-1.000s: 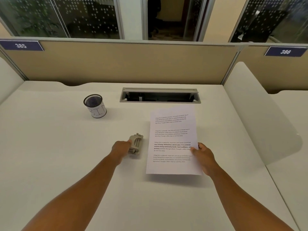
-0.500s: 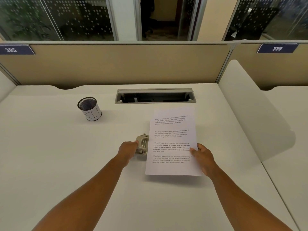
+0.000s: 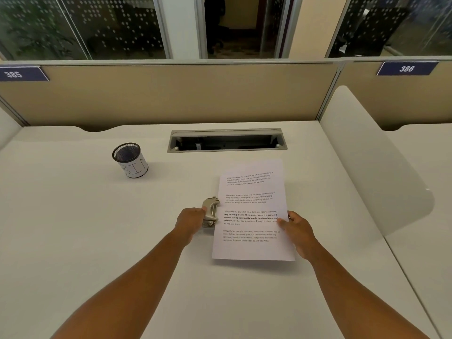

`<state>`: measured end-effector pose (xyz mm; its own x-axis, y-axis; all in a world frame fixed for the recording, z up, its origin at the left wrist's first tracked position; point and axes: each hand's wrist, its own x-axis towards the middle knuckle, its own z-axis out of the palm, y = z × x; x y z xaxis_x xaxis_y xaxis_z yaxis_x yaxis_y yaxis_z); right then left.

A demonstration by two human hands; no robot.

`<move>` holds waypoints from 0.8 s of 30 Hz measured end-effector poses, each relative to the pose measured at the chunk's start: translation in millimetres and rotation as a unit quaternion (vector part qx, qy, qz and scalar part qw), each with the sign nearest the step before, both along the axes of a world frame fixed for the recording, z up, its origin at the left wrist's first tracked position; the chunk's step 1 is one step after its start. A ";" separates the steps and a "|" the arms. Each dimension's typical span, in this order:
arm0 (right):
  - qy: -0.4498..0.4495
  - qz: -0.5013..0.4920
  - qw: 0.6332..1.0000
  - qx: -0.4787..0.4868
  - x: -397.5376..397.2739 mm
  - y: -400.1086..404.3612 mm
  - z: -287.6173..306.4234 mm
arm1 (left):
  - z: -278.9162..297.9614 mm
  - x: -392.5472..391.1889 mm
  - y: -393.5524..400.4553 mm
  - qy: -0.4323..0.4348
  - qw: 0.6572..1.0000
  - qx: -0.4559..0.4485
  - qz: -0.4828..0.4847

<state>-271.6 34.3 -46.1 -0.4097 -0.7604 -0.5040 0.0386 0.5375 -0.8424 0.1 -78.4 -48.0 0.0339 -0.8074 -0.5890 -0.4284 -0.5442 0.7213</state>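
Observation:
A printed sheet of paper is held a little above the white desk, casting a shadow beneath its near edge. My right hand pinches its right edge, thumb on top. A small beige metal hole punch sits on the desk against the sheet's left edge. My left hand grips the punch from its left side; its fingers are hidden behind the hand.
A black mesh cup wrapped in white paper lettered "BIN" stands at the back left. An open cable slot lies in the desk behind the paper. A white divider borders the right; beige partitions close the back.
The hole punch and my left hand have slid right, up to the left edge of the sheet. My right hand keeps holding the paper in about the same place.

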 end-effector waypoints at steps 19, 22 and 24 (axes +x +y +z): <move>0.009 0.034 0.999 0.021 -4.8 -1.6 -8.1 | -2.2 -11.7 6.5 -0.030 0.999 -0.016 -0.024; 0.028 0.050 0.998 0.035 -7.3 0.8 -9.8 | -5.2 -15.0 11.7 -0.041 0.998 -0.007 -0.037; 0.044 0.057 0.996 0.045 -8.8 1.8 -10.4 | -7.4 -17.3 14.6 -0.055 0.997 -0.003 -0.045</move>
<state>-280.3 36.1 -56.5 -0.3690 -0.7575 -0.5386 -0.0988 0.6082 -0.7876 -17.2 -63.8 -55.4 0.0254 -0.8133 -0.5812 -0.5519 -0.4962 0.6702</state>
